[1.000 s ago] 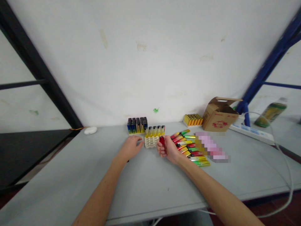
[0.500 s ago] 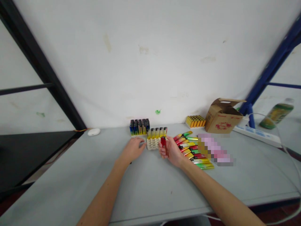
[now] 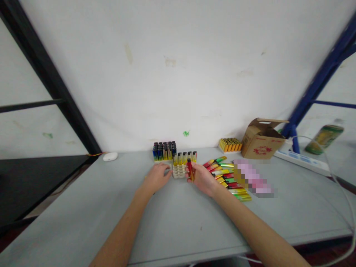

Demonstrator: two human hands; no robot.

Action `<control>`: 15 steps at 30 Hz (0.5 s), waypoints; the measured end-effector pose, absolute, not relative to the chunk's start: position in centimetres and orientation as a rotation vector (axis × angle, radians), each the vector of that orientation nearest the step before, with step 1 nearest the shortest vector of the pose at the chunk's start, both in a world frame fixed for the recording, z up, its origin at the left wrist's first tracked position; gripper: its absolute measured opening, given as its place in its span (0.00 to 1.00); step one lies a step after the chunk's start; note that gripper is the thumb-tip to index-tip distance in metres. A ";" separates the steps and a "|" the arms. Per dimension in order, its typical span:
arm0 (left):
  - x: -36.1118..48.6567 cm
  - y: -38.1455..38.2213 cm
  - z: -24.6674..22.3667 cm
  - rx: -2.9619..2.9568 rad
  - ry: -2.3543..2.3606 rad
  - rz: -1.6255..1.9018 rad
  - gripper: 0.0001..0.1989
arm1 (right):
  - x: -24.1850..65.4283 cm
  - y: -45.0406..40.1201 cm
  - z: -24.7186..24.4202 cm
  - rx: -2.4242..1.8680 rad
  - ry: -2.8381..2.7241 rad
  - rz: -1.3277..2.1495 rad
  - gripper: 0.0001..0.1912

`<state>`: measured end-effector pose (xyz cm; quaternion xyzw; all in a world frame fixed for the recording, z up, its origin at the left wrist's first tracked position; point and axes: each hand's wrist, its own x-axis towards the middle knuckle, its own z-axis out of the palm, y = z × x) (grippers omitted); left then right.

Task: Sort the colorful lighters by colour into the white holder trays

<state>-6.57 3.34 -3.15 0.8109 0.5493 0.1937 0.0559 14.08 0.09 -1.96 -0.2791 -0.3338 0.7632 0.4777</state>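
Note:
My right hand (image 3: 204, 180) grips a red-to-orange lighter (image 3: 190, 170), held upright with its dark top upward, at the front right of a pale egg-crate-like tray (image 3: 178, 171). A row of yellow-and-clear lighters (image 3: 184, 158) stands along that tray's back edge; the front pockets I can see hold nothing. My left hand (image 3: 158, 177) rests by the tray's left side, fingers loosely curved and thumb apart, holding nothing I can see. Small yellow and dark bits show at its edge, mostly hidden. Many colourful lighters (image 3: 222, 174) lie in a loose pile right of the tray, partly behind my right hand.
Behind stands a full block of blue and gold lighters (image 3: 164, 151). Orange-yellow lighters or similar sticks (image 3: 230, 144) fill another tray beside an open cardboard box (image 3: 257, 146). A pixelated pink item (image 3: 251, 174), power strip (image 3: 306, 162), bottle (image 3: 324, 138) and white case (image 3: 110, 156) are around.
The red lighter in my right hand has turned more upright and shifted slightly left, showing more of its orange lower body. My left hand has barely moved.

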 end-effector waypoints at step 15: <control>-6.4 3.2 -3.1 2.510 1.647 0.560 0.15 | 14.2 -0.4 -1.7 -0.565 -0.846 1.930 0.10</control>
